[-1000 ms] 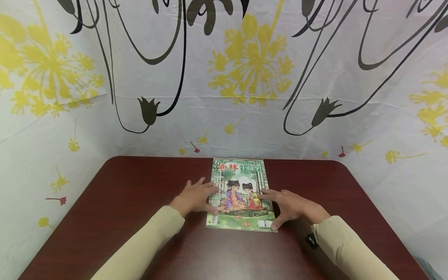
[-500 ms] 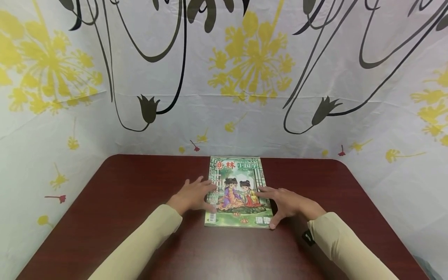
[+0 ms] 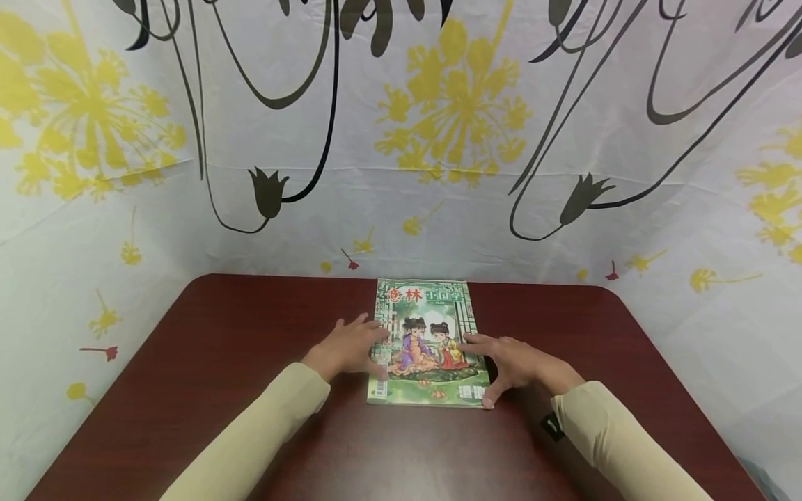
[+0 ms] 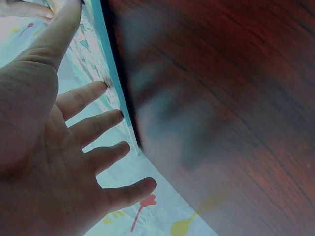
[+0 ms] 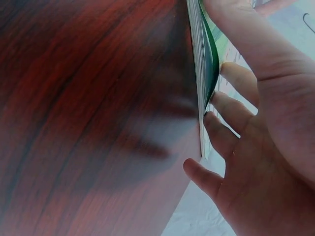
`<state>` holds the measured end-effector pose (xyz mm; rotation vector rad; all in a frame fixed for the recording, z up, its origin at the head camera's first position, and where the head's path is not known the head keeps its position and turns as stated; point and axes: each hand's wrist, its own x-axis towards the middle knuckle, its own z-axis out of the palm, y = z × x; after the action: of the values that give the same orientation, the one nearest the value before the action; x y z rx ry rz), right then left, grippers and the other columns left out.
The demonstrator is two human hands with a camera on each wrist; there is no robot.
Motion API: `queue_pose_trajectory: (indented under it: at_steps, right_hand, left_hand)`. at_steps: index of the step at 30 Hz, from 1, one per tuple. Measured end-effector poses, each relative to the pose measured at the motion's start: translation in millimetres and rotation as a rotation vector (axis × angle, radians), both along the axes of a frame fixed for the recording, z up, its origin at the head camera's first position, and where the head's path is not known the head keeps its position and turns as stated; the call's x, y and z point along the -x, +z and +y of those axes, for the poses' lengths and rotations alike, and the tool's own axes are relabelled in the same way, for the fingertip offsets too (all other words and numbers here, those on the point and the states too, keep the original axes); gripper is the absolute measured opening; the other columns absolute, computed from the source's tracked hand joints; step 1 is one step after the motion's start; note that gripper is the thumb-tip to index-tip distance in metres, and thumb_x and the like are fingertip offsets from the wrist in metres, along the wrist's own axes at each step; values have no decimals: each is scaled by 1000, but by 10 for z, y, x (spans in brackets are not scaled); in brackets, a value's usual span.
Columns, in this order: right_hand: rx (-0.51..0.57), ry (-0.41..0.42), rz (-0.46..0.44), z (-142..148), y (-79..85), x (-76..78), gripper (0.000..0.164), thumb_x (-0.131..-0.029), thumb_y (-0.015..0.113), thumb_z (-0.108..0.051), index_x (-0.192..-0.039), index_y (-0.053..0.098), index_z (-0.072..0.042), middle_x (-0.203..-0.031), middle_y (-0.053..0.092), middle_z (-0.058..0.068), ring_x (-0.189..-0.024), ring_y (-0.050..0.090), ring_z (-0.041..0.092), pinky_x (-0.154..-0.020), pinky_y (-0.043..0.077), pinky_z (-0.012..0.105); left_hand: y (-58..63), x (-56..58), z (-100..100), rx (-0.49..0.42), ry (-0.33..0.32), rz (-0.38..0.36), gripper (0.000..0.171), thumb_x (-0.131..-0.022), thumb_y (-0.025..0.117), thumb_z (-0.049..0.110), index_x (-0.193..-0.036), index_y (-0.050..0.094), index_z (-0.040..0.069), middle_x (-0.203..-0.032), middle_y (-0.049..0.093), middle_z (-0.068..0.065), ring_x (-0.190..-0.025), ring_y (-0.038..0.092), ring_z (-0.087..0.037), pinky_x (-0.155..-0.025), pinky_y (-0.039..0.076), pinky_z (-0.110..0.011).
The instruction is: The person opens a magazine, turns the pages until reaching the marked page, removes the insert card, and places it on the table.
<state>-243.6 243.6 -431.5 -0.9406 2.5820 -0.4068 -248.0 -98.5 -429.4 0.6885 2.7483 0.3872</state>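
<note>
A green magazine [image 3: 432, 348] with two cartoon figures on its cover lies on the dark red table, its far end near the table's back edge. My left hand [image 3: 351, 348] rests at its left side, fingers spread and fingertips on the cover's edge. On the opposite side my right hand [image 3: 516, 362] touches the cover, thumb at the lower right corner. The right wrist view shows the magazine's page edges [image 5: 197, 59], with the cover bowed up slightly near the fingers [image 5: 229, 103]. In the left wrist view the spine [image 4: 114, 64] runs past the spread fingers [image 4: 98, 125].
The brown-red table [image 3: 250, 327] has rounded back corners and a glossy top. A white cloth [image 3: 301, 243] printed with yellow and dark flowers hangs behind it and at both sides. A small black item [image 3: 553, 426] shows at the right sleeve's cuff.
Over the last second the magazine and both hands shift slightly left and away from me. During the last half second they stay nearly in place, with a slight shift of the view.
</note>
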Motion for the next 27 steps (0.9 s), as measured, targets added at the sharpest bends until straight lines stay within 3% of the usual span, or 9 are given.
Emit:
queue_pose_trajectory:
  at_steps: [5,9,12,16,19,27]
  right_hand:
    - [-5,2,13,14,-1,1,109,-62,83,-58,-152,42,-14,-158,31,20,-139,36,47,-99,40,65]
    - [-8,-7,13,20,-3,4,109,-61,83,-60,-152,43,-16,-159,31,19,-138,38,46,-99,41,64]
    - [-4,-6,16,19,-8,8,110,-60,83,-60,-152,43,-16,-159,31,19,-138,39,46,-98,41,63]
    - [-1,-6,13,21,-19,20,110,-60,83,-61,-152,43,-16,-159,30,18,-138,39,45,-99,41,63]
    - [-3,-12,5,19,-24,29,109,-61,82,-61,-152,43,-18,-159,30,18,-139,38,44,-100,40,63]
    - [-17,-27,-13,-8,-2,34,104,-64,83,-58,-151,45,-17,-158,32,18,-139,36,46,-101,37,65]
  left_hand:
    - [22,-21,73,-11,-48,21,77,-81,81,40,-148,50,18,-157,38,-10,-149,21,-38,-113,15,-67]
    - [29,-64,198,0,-144,95,60,-86,76,38,-140,58,20,-150,47,-8,-143,36,-33,-111,23,-68]
    - [6,-117,316,18,-258,181,49,-87,70,48,-129,63,23,-131,60,-1,-119,56,-20,-101,42,-57]
    - [-42,-199,448,47,-365,247,62,-83,66,66,-130,63,25,-127,62,4,-108,60,-14,-91,49,-47]
    - [-65,-242,500,73,-369,261,75,-78,65,74,-135,61,27,-138,57,1,-123,56,-19,-99,45,-52]
    - [-94,-285,539,117,-325,267,81,-72,68,77,-136,60,28,-142,54,0,-130,51,-21,-105,38,-59]
